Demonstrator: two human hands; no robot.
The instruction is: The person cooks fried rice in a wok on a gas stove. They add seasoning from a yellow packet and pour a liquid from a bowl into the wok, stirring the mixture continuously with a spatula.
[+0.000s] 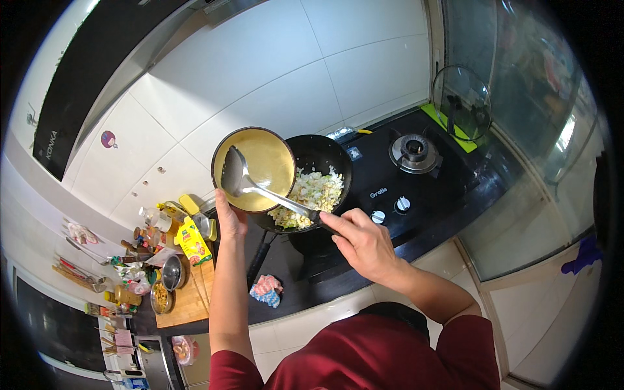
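Tilted above the wok is a bowl (270, 153) with a yellow inside and a brown rim. My left hand (230, 218) grips it by its lower left edge, most fingers hidden behind it. The fingers of my right hand (364, 244) wrap around the black handle of a large metal cooking spoon (235, 172), whose head lies against the inside of the bowl. Below and partly covered by the bowl, a black wok (341, 166) stands on the left burner. It contains a loose mix of white, yellow and green bits (318, 195) that resembles rice with egg.
The wok's handle (260, 260) points toward me, beside a pink and blue cloth (267, 290). Bottles, a yellow packet (193, 242), metal bowls (173, 273) and a wooden board (185, 312) crowd the left. A glass lid (463, 97) leans behind the right burner (415, 153).
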